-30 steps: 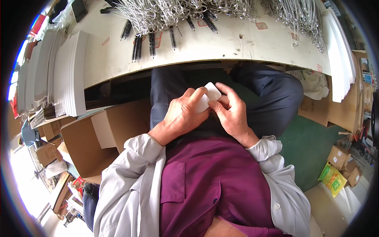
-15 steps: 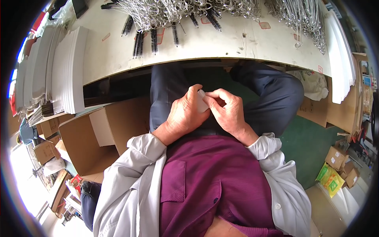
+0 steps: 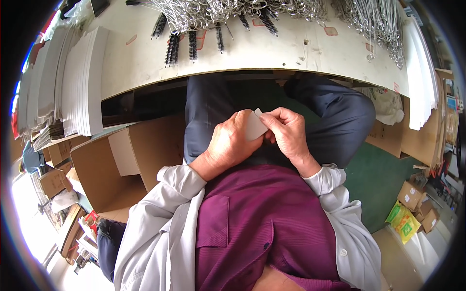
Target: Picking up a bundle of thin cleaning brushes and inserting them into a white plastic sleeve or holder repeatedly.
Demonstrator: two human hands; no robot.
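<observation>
Between my two hands, above my lap, is a small white piece [image 3: 255, 128] that looks like folded paper or card. My left hand [image 3: 230, 137] is closed around its left side. With thumb and fingers pinched together, my right hand [image 3: 286, 132] grips its upper right corner. My fingers hide part of the piece, so its full shape does not show. On the worktable [image 3: 252, 56] beyond my hands lie several black-bristled wire brushes [image 3: 192, 44], with a heap of looped metal wires [image 3: 228, 14] behind them.
Stacks of white card strips [image 3: 87, 82] line the table's left end, and another white stack [image 3: 421, 72] stands at its right end. An open cardboard box [image 3: 109, 167] is beside me on the left. More looped wires [image 3: 371, 26] lie at the back right.
The white piece now shows more of its face between my hands. My right hand has shifted slightly right, its fingers now at the piece's upper corner.
</observation>
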